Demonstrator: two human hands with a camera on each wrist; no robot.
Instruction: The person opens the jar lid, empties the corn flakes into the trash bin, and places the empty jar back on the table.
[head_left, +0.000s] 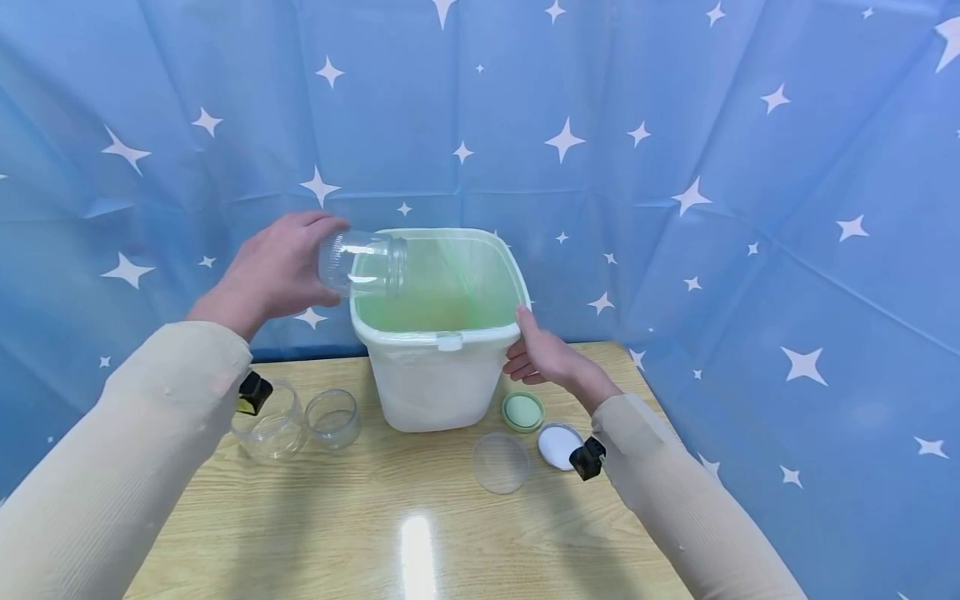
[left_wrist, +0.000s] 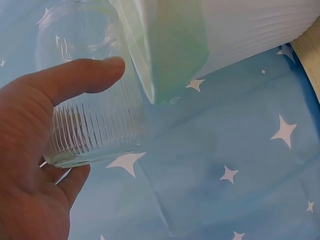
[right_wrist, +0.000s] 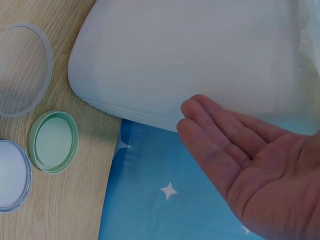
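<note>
My left hand [head_left: 281, 267] grips a clear glass jar [head_left: 363, 265] around its ribbed base end, thumb along the side. The jar lies tipped on its side, its mouth pointing right over the left rim of a white plastic bin [head_left: 431, 383]. Pale green lining shows inside the bin. My right hand [head_left: 547, 354] is at the bin's right front corner, thumb up at the rim. In the right wrist view its fingers [right_wrist: 210, 135] stretch nearly straight along the bin's outer wall.
Two clear round containers [head_left: 332, 418] stand left of the bin. A green lid [head_left: 522, 412], a white lid [head_left: 559, 446] and a clear round lid [head_left: 501, 462] lie at its right front. A blue starred cloth [head_left: 465, 100] hangs behind the wooden table [head_left: 360, 533].
</note>
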